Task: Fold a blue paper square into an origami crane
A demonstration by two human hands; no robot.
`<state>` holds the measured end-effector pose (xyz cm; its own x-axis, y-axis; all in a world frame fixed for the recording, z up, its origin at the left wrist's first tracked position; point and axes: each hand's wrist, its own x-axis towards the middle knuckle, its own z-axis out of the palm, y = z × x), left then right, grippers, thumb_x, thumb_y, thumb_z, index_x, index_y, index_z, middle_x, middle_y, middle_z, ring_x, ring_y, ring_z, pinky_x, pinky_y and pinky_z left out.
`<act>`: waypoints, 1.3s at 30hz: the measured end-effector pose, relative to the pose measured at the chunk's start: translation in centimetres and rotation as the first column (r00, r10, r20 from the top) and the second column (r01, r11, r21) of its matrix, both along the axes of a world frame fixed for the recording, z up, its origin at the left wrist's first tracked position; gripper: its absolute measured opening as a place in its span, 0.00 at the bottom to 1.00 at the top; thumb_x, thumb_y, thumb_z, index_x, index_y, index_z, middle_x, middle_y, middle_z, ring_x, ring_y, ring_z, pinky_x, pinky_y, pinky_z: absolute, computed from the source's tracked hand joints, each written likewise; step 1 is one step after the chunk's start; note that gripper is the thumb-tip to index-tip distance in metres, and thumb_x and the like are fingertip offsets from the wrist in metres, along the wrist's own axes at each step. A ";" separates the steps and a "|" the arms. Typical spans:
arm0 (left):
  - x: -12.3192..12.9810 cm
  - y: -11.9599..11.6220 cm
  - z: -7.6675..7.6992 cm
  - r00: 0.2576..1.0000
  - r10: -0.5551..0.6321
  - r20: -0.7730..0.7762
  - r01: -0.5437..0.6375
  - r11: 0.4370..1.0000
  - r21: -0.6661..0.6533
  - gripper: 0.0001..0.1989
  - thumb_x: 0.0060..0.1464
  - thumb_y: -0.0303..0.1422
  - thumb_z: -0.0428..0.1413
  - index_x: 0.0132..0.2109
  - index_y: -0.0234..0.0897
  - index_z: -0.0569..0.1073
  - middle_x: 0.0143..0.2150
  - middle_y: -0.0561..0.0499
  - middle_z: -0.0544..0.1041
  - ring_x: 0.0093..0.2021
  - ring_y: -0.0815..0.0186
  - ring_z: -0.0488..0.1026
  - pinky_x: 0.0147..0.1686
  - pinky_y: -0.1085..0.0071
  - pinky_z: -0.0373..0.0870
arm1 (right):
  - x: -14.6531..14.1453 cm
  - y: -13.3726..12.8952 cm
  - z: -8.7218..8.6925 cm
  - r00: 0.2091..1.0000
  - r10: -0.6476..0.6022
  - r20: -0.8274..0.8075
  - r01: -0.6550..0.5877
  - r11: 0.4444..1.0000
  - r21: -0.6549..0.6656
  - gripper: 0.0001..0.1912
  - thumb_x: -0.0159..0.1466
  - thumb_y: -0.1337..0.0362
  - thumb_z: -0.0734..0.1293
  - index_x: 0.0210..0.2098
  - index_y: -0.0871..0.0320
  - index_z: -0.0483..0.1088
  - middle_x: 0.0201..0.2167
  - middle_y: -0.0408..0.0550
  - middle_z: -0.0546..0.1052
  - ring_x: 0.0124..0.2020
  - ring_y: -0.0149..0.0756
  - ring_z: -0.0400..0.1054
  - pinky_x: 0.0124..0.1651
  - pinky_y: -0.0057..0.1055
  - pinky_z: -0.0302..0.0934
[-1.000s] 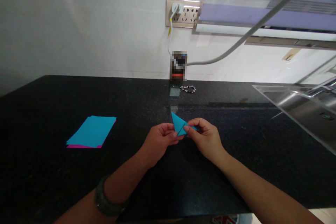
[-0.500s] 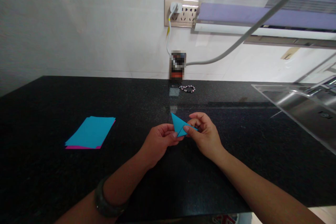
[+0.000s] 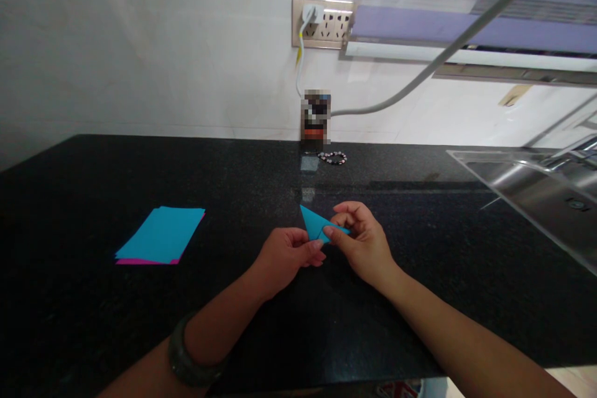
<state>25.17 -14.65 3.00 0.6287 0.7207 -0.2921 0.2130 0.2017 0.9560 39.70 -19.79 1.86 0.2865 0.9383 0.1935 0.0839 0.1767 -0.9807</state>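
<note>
The folded blue paper (image 3: 313,224) lies pinched between the left hand (image 3: 284,261) at its lower edge and the right hand (image 3: 366,242) at its right corner, long axis slanting from upper left to lower right, at lower centre of the frame.

Beaded strap (image 3: 336,163) on blk counter (image 3: 233,180) nr wall (image 3: 163,62); sink (image 3: 536,196) at R; plug (image 3: 311,13) in outlet (image 3: 333,26).
</note>
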 end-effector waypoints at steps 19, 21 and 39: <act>-0.2 -0.3 0.0 0.999 0.009 -0.041 0.001 0.972 0.235 0.15 0.48 0.40 0.52 0.23 0.33 0.71 0.22 0.48 0.75 0.23 0.66 0.71 0.26 0.72 0.65 | -0.2 0.0 0.5 0.999 -0.018 -0.040 0.018 1.000 -0.002 0.16 0.52 0.67 0.68 0.38 0.55 0.60 0.24 0.38 0.67 0.25 0.27 0.63 0.28 0.25 0.57; -0.2 -0.4 0.1 0.999 0.041 -0.019 -0.035 0.967 0.253 0.15 0.49 0.40 0.52 0.23 0.33 0.71 0.21 0.49 0.74 0.23 0.67 0.70 0.26 0.72 0.65 | -0.2 0.0 0.7 0.995 -0.003 -0.100 0.001 1.000 -0.024 0.18 0.50 0.67 0.69 0.39 0.55 0.60 0.25 0.38 0.68 0.25 0.26 0.63 0.28 0.24 0.57; -0.2 -0.6 1.1 0.984 0.103 0.146 -0.120 0.986 0.113 0.11 0.48 0.34 0.54 0.22 0.32 0.70 0.19 0.52 0.73 0.21 0.71 0.68 0.26 0.74 0.65 | -0.8 -0.2 0.3 0.973 0.104 -0.204 -0.143 0.972 -0.187 0.09 0.51 0.60 0.69 0.24 0.60 0.70 0.19 0.42 0.71 0.19 0.26 0.62 0.22 0.25 0.57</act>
